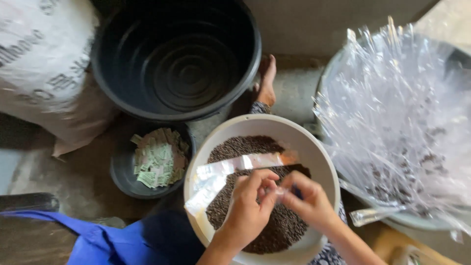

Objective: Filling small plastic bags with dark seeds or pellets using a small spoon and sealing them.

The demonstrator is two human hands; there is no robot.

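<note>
Head view, looking straight down. Both hands meet over a round white plastic basin (324,164) filled with small dark brown seeds (274,230), low centre of frame. The left hand (248,208) is curled, thumb and fingertips pinching the mouth of a narrow clear plastic pouch (225,172). The right hand (309,201) pinches the same pouch mouth from the other side, fingers bent, the two sets of fingertips touching. The pouch trails from the hands toward ten o'clock, lying flat across the seeds with its far end draped over the basin's rim; whether it holds any seeds I cannot tell. At eleven o'clock from the basin, just beside it, sits a small dark grey round bowl (120,172) holding a heap of little pale green paper sachets (159,157). Above, at twelve o'clock, a large black ribbed plastic tub (176,59). At ten o'clock, far corner, a white woven sack (44,68). At two to three o'clock, a crumpled mass of clear plastic bags (397,122), some with dark seeds inside, heaped in another pale basin. A bare foot (267,81) shows between tub and basin. Blue cloth (98,240) lies at eight o'clock.
</note>
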